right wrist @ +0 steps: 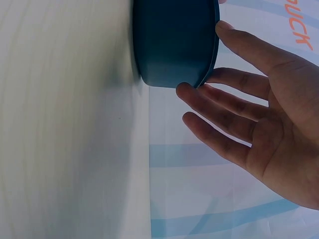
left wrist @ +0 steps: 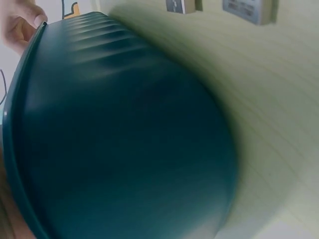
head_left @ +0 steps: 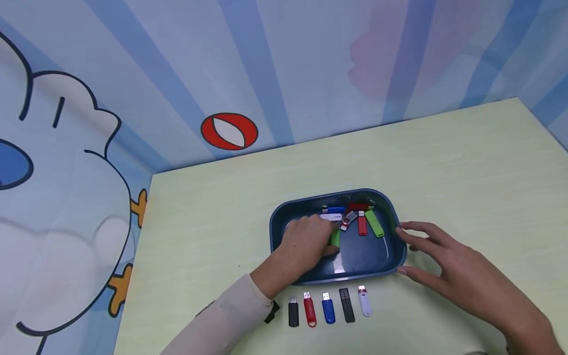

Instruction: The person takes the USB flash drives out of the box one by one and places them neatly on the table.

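Note:
A dark blue tray (head_left: 364, 276) holds several USB flash drives. My left hand (head_left: 308, 239) reaches over its near left side, thumb and index finger at either end of a green USB flash drive (head_left: 335, 238); its other fingertips are hidden. Close to that hand lie a white drive (head_left: 331, 217), a blue drive (head_left: 336, 210) and a swivel drive (head_left: 349, 220). My right hand (head_left: 457, 271) touches the tray's right end with loosely extended fingers. In the right wrist view the thumb and fingertips of the right hand (right wrist: 259, 104) meet the tray's rim (right wrist: 215, 45).
In front of the tray stand apart in a row a black drive (head_left: 293, 314), a red drive (head_left: 309, 310), a blue drive (head_left: 328, 309), another black drive (head_left: 347, 305) and a white drive (head_left: 365, 301). A patterned wall (head_left: 310, 64) borders the table (head_left: 199, 222).

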`<state>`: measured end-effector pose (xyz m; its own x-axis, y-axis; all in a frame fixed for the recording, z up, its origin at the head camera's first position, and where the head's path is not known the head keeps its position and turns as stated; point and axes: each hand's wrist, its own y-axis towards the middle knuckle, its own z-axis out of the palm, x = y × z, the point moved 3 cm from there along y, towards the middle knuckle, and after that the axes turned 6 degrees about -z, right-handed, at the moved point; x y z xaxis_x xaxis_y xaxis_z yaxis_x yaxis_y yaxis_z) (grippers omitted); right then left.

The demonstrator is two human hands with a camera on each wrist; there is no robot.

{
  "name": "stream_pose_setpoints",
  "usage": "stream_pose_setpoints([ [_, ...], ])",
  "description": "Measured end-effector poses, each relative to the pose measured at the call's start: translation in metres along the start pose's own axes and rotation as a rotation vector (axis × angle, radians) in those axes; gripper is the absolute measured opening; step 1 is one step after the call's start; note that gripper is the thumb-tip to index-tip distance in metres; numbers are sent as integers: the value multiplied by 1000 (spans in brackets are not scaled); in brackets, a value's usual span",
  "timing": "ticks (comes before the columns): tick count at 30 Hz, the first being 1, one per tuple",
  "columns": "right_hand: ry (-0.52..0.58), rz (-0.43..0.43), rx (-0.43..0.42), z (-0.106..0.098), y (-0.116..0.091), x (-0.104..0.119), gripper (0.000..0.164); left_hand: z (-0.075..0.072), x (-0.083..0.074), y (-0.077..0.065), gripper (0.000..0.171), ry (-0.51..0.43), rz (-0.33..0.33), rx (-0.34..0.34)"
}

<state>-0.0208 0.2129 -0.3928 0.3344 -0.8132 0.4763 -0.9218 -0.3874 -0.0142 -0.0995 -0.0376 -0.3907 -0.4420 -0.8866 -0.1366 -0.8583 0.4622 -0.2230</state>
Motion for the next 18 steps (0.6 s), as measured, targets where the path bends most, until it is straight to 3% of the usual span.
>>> stream_pose_setpoints([
  [18,-11,-4,-5,1,-1,1,69,-2,0,0,48,-14,-15,5],
])
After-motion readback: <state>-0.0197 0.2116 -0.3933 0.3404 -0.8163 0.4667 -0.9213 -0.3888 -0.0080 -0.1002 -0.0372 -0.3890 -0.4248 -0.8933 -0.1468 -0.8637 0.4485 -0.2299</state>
